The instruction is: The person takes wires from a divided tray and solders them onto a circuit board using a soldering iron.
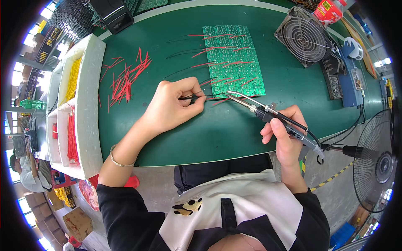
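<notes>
A green panel of small circuit boards (234, 56) lies on the green table, with red and black wires running across it and off its left side. Close to the panel's lower left corner, my left hand (173, 104) pinches black wires (186, 98) between thumb and fingers. My right hand (288, 136) grips a soldering iron (274, 117) with a thin metal tube along it. Its tip reaches the panel's lower edge near the pinched wires; whether it touches is too small to tell. Loose red wires (123, 85) are scattered left of my left hand.
A white foam box (94, 62) with yellow and red wires stands at the left edge. At the far right sit a square fan (302, 37), a blue device with a spool (353, 85) and a red-labelled bottle (329, 11). A larger fan (379, 163) stands beside the table.
</notes>
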Tool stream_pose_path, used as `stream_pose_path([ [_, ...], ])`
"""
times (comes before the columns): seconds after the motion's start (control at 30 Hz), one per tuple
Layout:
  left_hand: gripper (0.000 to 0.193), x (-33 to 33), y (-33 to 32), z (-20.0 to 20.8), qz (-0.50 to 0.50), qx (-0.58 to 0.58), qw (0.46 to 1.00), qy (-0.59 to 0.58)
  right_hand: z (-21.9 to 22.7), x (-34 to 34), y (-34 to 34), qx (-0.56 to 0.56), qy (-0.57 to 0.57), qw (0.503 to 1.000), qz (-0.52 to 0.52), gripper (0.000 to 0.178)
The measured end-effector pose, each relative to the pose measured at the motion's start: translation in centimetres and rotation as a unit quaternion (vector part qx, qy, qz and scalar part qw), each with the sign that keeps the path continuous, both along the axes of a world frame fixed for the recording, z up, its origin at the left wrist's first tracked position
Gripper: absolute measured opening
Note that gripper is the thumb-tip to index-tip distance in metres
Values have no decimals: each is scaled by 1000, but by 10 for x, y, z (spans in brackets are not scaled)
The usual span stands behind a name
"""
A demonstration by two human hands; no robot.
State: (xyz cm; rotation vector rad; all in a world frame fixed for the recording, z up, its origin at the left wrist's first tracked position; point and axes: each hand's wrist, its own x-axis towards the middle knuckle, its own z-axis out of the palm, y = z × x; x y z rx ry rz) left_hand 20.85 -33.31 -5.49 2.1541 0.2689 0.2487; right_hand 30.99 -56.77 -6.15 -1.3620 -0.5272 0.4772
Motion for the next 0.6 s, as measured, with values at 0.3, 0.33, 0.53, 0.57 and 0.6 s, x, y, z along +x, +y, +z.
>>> stream_pose_path([
  [0.3, 12, -1, 2, -4, -7, -13, 1000, 1, -1, 0, 0, 2, -1, 1000, 5, 15],
  [0.33, 12, -1, 2, -4, -9, -15, 1000, -3, -1, 0, 0, 1, 0, 1000, 6, 15],
  [0.53, 11, -1, 3, -3, -13, -15, 1000, -3, -1, 0, 0, 3, 1, 1000, 10, 15],
  [0.57, 11, -1, 3, -3, -12, -17, 1000, -4, -1, 0, 0, 3, 1, 1000, 10, 15],
  [0.6, 11, -1, 3, -4, -12, -17, 1000, -4, -1, 0, 0, 2, 1, 1000, 10, 15],
])
